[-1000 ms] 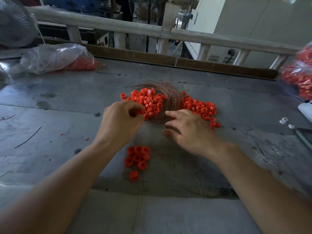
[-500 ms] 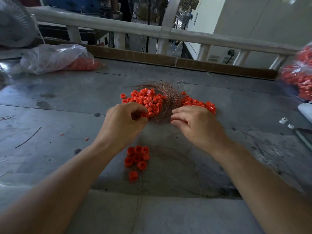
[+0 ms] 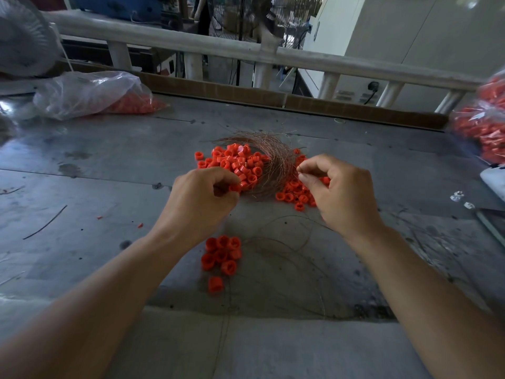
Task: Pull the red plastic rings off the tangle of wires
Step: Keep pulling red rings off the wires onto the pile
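Red ring (image 3: 235, 187) tight between curled fingers (image 3: 222, 176) of left hand (image 3: 200, 199); thin wire (image 3: 298, 169) in right hand (image 3: 343, 192) pinch.

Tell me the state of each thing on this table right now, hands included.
Tangle of wires, lying on the table, many rings heaped on it.
Left hand, pinching one red ring at the tangle's near edge.
Right hand, pinching what looks like a wire strand of the tangle.
Freed rings, loose in a small pile nearer the person.
Clear bag, lying slumped, partly filled with red pieces.
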Demonstrator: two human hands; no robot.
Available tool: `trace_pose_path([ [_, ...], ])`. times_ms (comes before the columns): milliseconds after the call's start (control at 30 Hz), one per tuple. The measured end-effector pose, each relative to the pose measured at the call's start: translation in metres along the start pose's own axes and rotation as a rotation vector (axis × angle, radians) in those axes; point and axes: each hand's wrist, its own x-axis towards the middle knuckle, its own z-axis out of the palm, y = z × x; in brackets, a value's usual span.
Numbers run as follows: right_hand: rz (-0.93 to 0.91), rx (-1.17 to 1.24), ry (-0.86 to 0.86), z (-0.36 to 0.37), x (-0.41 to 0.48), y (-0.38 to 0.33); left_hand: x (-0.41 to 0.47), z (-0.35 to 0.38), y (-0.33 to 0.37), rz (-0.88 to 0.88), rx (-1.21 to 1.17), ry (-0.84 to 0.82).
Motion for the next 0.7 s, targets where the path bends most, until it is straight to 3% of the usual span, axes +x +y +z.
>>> trace_pose_path([
  [333, -0.049, 0.139, 0.205, -0.006, 0.000, -0.003, -0.001, -0.001, 0.002, -0.003, 0.000, 0.008],
  [500, 0.069, 0.446, 0.287, -0.012, 0.004, -0.006, -0.001, -0.002, 0.004, -0.024, -0.037, 0.019],
  [700, -0.080, 0.578, 0.493, -0.029, 0.010, -0.012, -0.001, -0.010, 0.009, -0.124, -0.402, -0.030],
])
